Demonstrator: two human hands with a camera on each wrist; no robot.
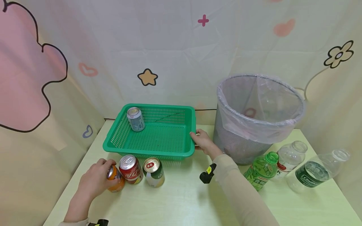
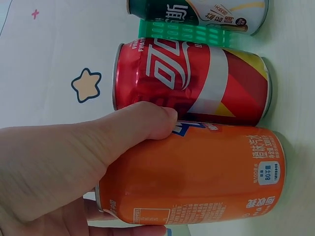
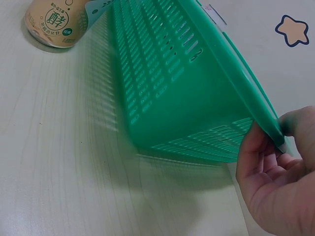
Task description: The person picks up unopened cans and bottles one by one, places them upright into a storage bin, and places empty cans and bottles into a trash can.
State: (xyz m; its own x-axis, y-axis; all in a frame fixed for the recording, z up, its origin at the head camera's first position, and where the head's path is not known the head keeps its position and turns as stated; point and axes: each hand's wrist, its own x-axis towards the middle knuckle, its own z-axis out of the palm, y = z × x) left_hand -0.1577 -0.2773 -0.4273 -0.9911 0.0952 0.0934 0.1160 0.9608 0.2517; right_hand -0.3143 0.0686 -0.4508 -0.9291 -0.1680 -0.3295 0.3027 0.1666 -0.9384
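Observation:
My left hand [image 1: 96, 178] grips an orange soda can [image 2: 206, 172], thumb on one side and fingers round the other. Right beside it stands a red cola can [image 1: 131, 169], and past that a green and white can [image 1: 154, 173]. My right hand [image 1: 205, 142] pinches the right rim of a green plastic basket [image 1: 158, 153], its thumb over the edge and fingers below, as the right wrist view also shows. Inside the basket, at the back left, a silvery can [image 1: 136, 120] stands upright.
A mesh trash bin [image 1: 240, 141] lined with a clear bag stands at the back right. Before it, at the table's right, stand a green bottle [image 1: 261, 171] and two clear bottles, one with a red label [image 1: 289, 157], one with a dark green label [image 1: 312, 174]. A patterned curtain [image 1: 175, 62] hangs behind.

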